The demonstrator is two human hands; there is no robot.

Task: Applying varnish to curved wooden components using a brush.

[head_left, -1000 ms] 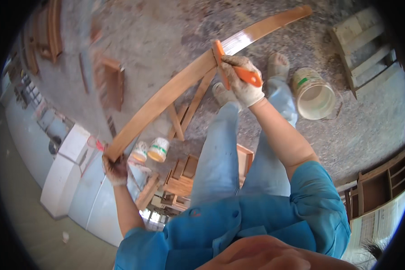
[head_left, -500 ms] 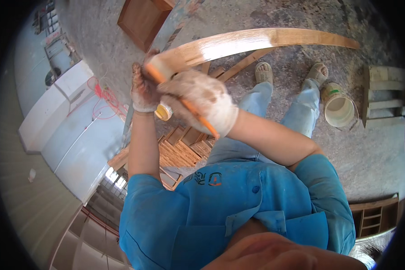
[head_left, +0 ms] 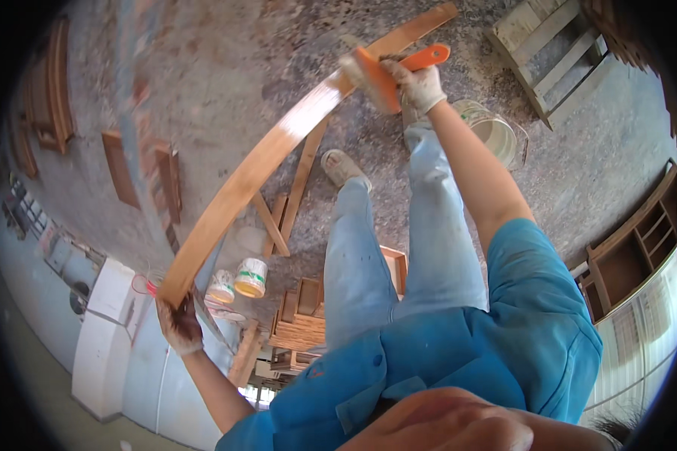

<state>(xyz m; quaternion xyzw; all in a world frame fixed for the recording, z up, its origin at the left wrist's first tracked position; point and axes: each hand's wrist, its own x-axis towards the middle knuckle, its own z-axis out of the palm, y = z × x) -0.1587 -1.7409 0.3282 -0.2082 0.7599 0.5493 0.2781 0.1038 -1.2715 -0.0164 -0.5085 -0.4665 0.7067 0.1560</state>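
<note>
A long, narrow wooden board (head_left: 241,180) runs diagonally from lower left to upper right, with a bright glare along its middle. My left hand (head_left: 182,328), in a stained glove, is wrapped around its lower-left end. In my right hand (head_left: 421,84), also gloved, is a wide paintbrush (head_left: 378,81) with an orange handle. The brush's pale bristles lie against the board toward its far end. Fingers of the right hand close around the handle, whose rounded tip sticks out to the right.
Two small white buckets (head_left: 250,277) stand right of my left hand. A larger pail (head_left: 496,135) sits beside my right forearm. Loose wood strips (head_left: 305,169) lie under the board. A pallet (head_left: 541,56) is at upper right, a wooden cabinet (head_left: 632,248) at right, stacked drawers (head_left: 297,331) below.
My right hand has carried the brush from the board's left end, beside my left hand, to near its far end. The view has turned, and the board now slants more steeply.
</note>
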